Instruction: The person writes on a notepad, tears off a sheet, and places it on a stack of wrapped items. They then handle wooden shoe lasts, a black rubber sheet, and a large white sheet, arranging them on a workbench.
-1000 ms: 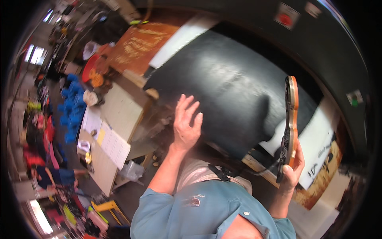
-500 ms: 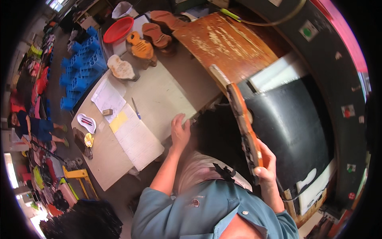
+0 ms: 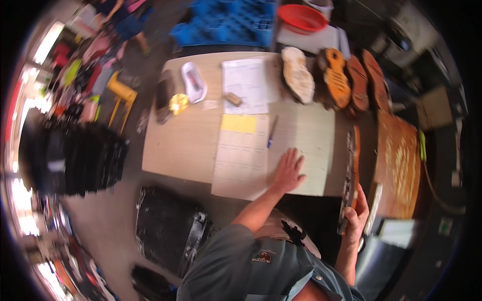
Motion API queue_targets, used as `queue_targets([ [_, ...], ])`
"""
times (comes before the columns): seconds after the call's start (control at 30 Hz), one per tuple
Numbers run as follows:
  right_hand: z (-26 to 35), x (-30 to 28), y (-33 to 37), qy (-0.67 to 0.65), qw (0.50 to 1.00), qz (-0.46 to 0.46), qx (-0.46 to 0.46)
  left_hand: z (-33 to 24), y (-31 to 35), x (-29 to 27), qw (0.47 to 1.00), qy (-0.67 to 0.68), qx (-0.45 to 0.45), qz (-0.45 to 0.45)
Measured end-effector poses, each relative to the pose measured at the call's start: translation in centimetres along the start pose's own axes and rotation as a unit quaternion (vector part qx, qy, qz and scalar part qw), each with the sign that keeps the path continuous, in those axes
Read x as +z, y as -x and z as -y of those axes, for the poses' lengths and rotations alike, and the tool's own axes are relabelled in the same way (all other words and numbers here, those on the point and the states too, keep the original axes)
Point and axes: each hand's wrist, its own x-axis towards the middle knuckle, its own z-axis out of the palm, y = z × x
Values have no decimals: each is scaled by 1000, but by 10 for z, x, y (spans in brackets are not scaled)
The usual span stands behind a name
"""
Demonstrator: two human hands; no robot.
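My right hand (image 3: pixel 356 214) grips the lower end of a shoe sole (image 3: pixel 351 175), seen edge-on, with a dark side and an orange side. It is held upright by the table's right part. My left hand (image 3: pixel 289 173) lies with spread fingers at the table's front edge and holds nothing. A pen (image 3: pixel 272 132) lies just beyond it, beside written sheets (image 3: pixel 240 163) with a yellow note (image 3: pixel 239 123). Along the back right stand a white sole (image 3: pixel 297 75), an orange sole (image 3: pixel 336 78) and two reddish-brown soles (image 3: pixel 358 83).
On the table (image 3: pixel 175 145) are a small brown block (image 3: pixel 233 99), a white sole-shaped piece (image 3: pixel 194 83) and a yellow crumpled thing (image 3: pixel 178 103). Behind are blue pallets (image 3: pixel 226 25) and a red basin (image 3: pixel 302 19). A worn wooden board (image 3: pixel 399 163) stands right; black stacks (image 3: pixel 75 155) lie left.
My view has turned to the right, so the table now lies straight ahead. The left hand has come down flat onto the table. My right hand still holds the sole.
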Motion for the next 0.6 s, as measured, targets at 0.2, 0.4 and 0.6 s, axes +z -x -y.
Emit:
queue_targets([
  [0.2,5,-12,-90,-31,996,75,23,-2,-19,-3,999,-7,-32,40],
  [0.4,-1,-17,-127,-83,985,150,35,2,-25,-1,997,65,-23,-25],
  [0.6,-6,-7,-138,-85,981,166,47,-1,-21,-1,997,72,-30,-17],
])
